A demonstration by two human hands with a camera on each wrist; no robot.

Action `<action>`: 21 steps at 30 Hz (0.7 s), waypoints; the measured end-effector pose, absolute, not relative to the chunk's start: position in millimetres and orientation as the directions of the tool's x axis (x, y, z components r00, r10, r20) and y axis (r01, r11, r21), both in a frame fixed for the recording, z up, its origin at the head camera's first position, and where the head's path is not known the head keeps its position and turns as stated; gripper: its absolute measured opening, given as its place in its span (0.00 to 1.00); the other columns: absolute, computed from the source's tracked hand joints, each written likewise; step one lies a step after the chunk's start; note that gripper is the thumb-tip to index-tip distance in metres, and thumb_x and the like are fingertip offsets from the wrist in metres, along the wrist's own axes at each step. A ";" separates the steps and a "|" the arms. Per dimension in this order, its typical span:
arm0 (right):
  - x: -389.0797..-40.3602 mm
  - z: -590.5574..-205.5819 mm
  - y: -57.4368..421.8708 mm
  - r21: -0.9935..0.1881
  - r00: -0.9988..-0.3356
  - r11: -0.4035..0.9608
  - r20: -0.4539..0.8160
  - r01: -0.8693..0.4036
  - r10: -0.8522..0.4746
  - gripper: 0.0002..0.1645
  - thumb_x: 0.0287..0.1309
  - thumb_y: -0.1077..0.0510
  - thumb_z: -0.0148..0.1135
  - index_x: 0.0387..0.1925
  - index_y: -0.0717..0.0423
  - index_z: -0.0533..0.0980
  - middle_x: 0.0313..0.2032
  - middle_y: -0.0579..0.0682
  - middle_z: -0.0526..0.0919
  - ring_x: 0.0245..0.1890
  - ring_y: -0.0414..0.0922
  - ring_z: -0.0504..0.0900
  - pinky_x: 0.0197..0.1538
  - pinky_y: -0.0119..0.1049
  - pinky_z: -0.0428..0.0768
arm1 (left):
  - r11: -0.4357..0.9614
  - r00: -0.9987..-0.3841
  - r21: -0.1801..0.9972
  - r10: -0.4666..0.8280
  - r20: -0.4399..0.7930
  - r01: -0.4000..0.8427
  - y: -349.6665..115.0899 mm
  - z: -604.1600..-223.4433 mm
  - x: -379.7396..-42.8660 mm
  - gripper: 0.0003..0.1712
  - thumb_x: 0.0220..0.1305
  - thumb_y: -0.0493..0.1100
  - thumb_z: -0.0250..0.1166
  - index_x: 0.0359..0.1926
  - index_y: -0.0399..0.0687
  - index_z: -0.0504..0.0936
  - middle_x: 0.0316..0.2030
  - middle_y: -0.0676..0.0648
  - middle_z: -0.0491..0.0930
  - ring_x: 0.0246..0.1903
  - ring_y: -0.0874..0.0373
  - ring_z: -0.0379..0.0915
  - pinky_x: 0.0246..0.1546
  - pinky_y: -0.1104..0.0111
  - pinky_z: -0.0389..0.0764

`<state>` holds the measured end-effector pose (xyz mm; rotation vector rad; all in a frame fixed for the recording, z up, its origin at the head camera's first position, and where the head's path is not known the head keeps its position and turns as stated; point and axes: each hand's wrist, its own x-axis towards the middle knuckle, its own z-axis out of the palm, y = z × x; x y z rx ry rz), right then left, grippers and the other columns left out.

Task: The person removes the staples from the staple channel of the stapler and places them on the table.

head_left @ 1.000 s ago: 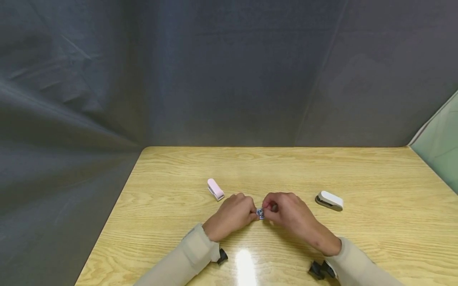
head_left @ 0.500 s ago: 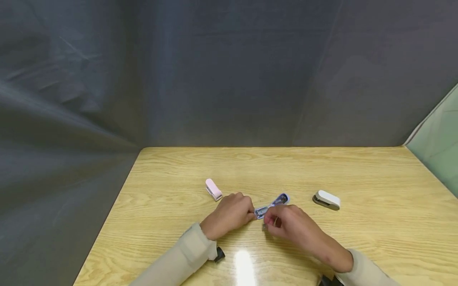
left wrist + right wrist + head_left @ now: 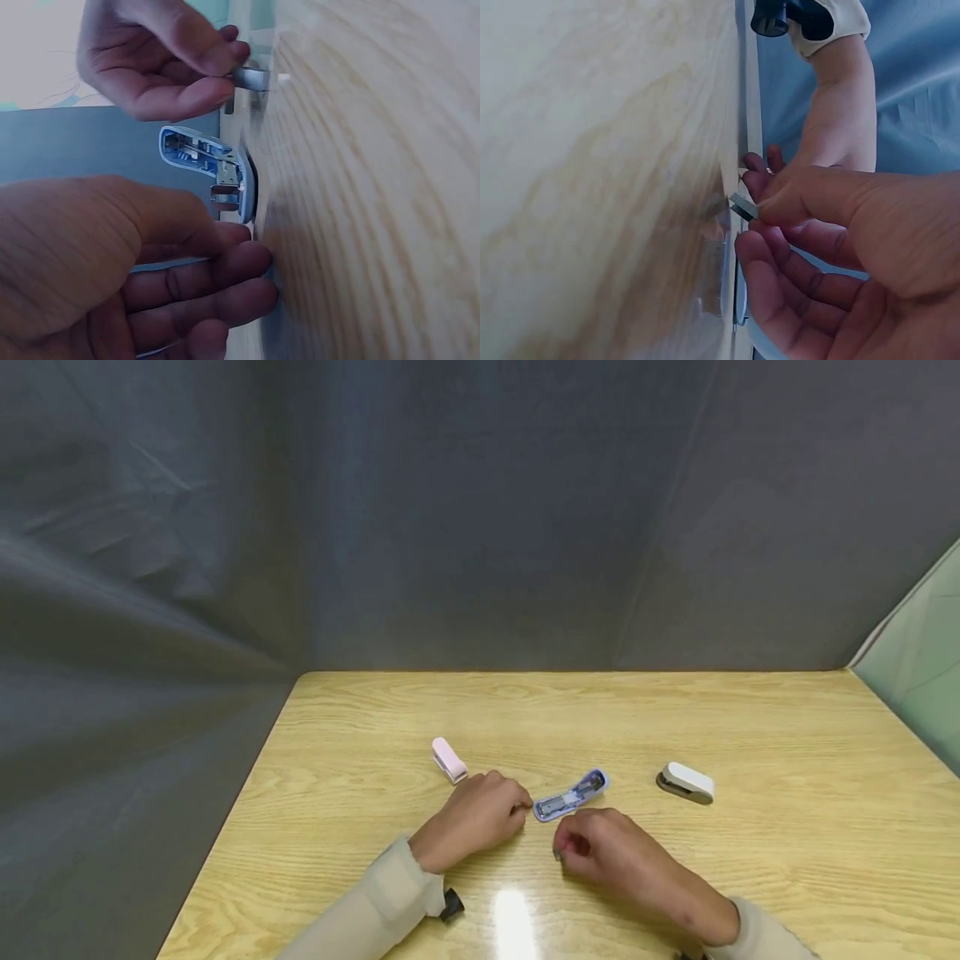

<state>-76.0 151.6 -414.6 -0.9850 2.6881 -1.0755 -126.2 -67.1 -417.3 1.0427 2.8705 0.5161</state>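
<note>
A blue stapler point(image 3: 572, 797) lies opened out on the table, its metal magazine showing. In the left wrist view one half of the stapler point(image 3: 191, 150) tilts up from the other. My right hand point(image 3: 615, 858) is on the near side of it, pinching a small strip of staples point(image 3: 743, 208) between thumb and fingers. The strip point(image 3: 252, 79) is close to the tabletop; whether it touches cannot be told. My left hand point(image 3: 476, 818) rests by the stapler's left end with its fingers loosely bent and nothing held. Fingertip contact with the stapler is unclear.
A pink stapler point(image 3: 449, 760) lies beyond my left hand. To the right is a white and grey stapler point(image 3: 686, 782). The wooden table point(image 3: 360, 718) ends at a dark curtain point(image 3: 480, 527) at the back and left.
My right hand has drawn off the stapler toward the near side, carrying the staple strip. My left hand has slipped slightly left, letting go of the stapler's end.
</note>
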 end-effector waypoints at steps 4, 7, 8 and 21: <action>-75.5 -415.7 151.6 -0.646 -0.784 0.543 0.144 -0.537 -0.604 0.13 0.57 0.70 0.67 0.29 0.48 0.82 0.28 0.33 0.79 0.28 0.29 0.74 0.33 0.30 0.78 | 0.699 -0.765 0.342 0.636 0.102 0.628 -71.3 -415.6 -125.0 0.19 0.59 0.31 0.61 0.21 0.61 0.85 0.18 0.61 0.74 0.18 0.70 0.60 0.20 0.74 0.64; -75.5 -415.3 151.6 -0.647 -0.784 0.544 0.141 -0.535 -0.604 0.13 0.56 0.71 0.68 0.29 0.48 0.82 0.27 0.33 0.79 0.28 0.30 0.74 0.32 0.30 0.77 | 0.682 -0.757 0.355 0.640 0.134 0.639 -75.2 -414.7 -124.9 0.20 0.61 0.33 0.62 0.23 0.62 0.90 0.24 0.65 0.81 0.21 0.73 0.66 0.24 0.75 0.70; -75.4 -415.0 151.7 -0.646 -0.786 0.546 0.138 -0.533 -0.603 0.13 0.56 0.71 0.68 0.29 0.48 0.82 0.27 0.33 0.79 0.28 0.30 0.74 0.32 0.30 0.77 | 0.677 -0.757 0.364 0.639 0.141 0.639 -76.8 -414.2 -124.8 0.20 0.62 0.33 0.63 0.24 0.63 0.90 0.25 0.65 0.81 0.21 0.74 0.67 0.25 0.75 0.70; -75.8 -413.4 151.2 -0.600 -0.780 0.566 0.169 -0.566 -0.602 0.12 0.58 0.68 0.67 0.29 0.47 0.81 0.27 0.31 0.76 0.27 0.30 0.73 0.30 0.29 0.76 | 0.703 -0.831 0.465 0.534 0.154 0.538 -102.7 -398.0 -124.2 0.16 0.69 0.36 0.58 0.48 0.49 0.91 0.35 0.53 0.87 0.13 0.68 0.52 0.15 0.73 0.59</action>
